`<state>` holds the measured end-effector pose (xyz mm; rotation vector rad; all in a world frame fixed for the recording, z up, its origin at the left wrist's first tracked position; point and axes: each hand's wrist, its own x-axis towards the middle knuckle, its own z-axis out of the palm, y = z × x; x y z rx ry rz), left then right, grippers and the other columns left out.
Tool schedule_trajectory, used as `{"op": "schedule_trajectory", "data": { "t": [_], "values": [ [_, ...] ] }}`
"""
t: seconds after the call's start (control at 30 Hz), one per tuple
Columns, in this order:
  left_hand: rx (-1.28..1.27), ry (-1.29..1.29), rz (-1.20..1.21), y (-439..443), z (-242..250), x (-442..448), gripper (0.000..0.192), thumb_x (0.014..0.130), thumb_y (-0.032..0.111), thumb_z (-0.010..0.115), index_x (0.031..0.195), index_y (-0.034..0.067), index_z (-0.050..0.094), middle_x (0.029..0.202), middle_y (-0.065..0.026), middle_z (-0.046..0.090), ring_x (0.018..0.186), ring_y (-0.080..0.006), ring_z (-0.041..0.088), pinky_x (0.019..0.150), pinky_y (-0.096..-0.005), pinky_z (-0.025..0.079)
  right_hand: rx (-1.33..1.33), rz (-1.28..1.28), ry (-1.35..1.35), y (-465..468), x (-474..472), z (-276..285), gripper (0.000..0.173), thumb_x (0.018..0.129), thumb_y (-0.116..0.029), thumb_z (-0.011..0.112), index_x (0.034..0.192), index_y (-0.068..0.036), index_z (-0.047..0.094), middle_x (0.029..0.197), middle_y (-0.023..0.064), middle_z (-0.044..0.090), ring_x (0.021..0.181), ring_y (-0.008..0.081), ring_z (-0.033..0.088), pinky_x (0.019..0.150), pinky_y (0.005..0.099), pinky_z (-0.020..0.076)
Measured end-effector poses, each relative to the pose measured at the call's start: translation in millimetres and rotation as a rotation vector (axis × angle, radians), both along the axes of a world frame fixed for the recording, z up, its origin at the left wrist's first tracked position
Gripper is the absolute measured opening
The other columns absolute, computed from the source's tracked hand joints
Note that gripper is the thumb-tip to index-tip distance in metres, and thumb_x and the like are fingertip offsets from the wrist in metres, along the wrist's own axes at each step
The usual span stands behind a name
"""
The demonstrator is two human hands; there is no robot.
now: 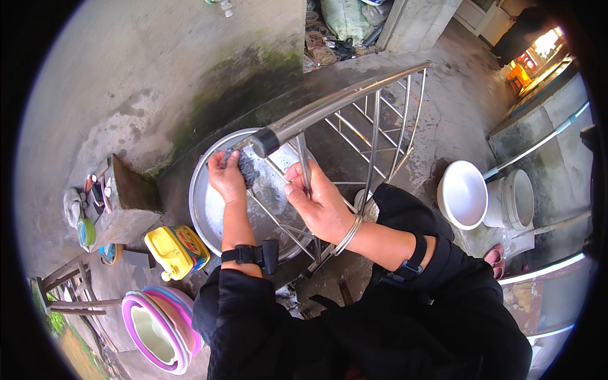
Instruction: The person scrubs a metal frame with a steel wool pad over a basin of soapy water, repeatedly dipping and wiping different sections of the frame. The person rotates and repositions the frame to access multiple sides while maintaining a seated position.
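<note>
A stainless-steel rack [375, 121] of welded tubes stands tilted before me, its thick top tube ending in a black plastic cap [264, 143]. My left hand [228, 176] grips a dark scouring pad [247, 167] and presses it to a thin rod near that cap. Around one of the rack's tubes, my right hand [319, 202] is closed, thumb and fingers curled on the metal. Below both hands lies a wide metal basin [202, 216] holding sudsy water. The lower end of the rack hangs over and partly in front of the basin.
A yellow plastic jug [166, 251] stands left of the basin, near stacked plastic basins [130, 323] and a concrete block [135, 190]. To the right are a white basin [463, 194], a bucket [520, 199] and pink slippers [495, 259]. A person [515, 35] is at the far right.
</note>
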<state>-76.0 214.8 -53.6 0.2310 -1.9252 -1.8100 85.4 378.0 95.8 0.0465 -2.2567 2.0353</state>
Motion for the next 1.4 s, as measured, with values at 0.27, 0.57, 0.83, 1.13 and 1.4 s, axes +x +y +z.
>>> {"op": "schedule_trajectory", "data": {
  "t": [0.27, 0.57, 0.83, 1.13, 1.4],
  "values": [
    [0.052, -0.025, 0.048, -4.1, -0.5, 1.8, 0.015, 0.082, 0.005, 0.072, 0.081, 0.007, 0.057, 0.065, 0.0042, 0.052, 0.059, -0.0064, 0.041, 0.056, -0.0232, 0.038, 0.019, -0.055, 0.039, -4.4, -0.6, -0.4, 0.019, 0.094, -0.013, 0.058, 0.107, -0.004, 0.047, 0.073, -0.0001, 0.048, 0.065, 0.0068, 0.044, 0.060, 0.0238, 0.0398],
    [-0.796, -0.248, 0.112, 31.3, 36.1, 27.7, 0.035, 0.089, 0.031, 0.057, 0.082, -0.003, 0.060, 0.083, -0.0252, 0.065, 0.078, -0.0408, 0.063, 0.072, -0.0465, 0.050, -0.018, -0.075, 0.063, -9.0, 1.0, -5.3, 0.021, 0.093, -0.010, 0.058, 0.108, -0.004, 0.045, 0.072, -0.0003, 0.047, 0.063, 0.0061, 0.043, 0.059, 0.0228, 0.0383],
    [-0.994, -0.245, 0.091, 20.8, 20.4, 0.9, 0.038, 0.089, 0.034, 0.054, 0.072, 0.001, 0.060, 0.073, -0.0210, 0.066, 0.068, -0.0385, 0.065, 0.066, -0.0470, 0.052, 0.038, -0.007, 0.104, -3.2, -1.1, -2.6, 0.027, 0.091, -0.007, 0.059, 0.112, -0.004, 0.042, 0.069, -0.0017, 0.043, 0.060, 0.0060, 0.040, 0.057, 0.0229, 0.0363],
    [-0.056, -0.158, -0.648, -24.9, -10.8, -25.4, 0.026, 0.092, 0.027, 0.064, 0.081, 0.004, 0.065, 0.073, -0.0002, 0.065, 0.064, -0.0056, 0.052, 0.058, -0.0239, 0.044, -0.184, 0.135, -0.002, 2.9, -20.7, -2.5, 0.016, 0.100, -0.016, 0.046, 0.111, -0.004, 0.050, 0.062, -0.0069, 0.037, 0.050, 0.0024, 0.032, 0.046, 0.0207, 0.0278],
    [-0.613, -0.240, -0.385, -25.9, -26.6, 21.4, 0.030, 0.088, 0.031, 0.065, 0.083, 0.001, 0.064, 0.064, -0.0181, 0.056, 0.059, -0.0293, 0.050, 0.062, -0.0377, 0.044, -0.253, 0.049, -0.054, -4.8, -15.7, -1.6, 0.011, 0.098, -0.011, 0.048, 0.105, -0.005, 0.054, 0.062, -0.0055, 0.041, 0.052, 0.0019, 0.035, 0.047, 0.0203, 0.0295]
  ]
}}
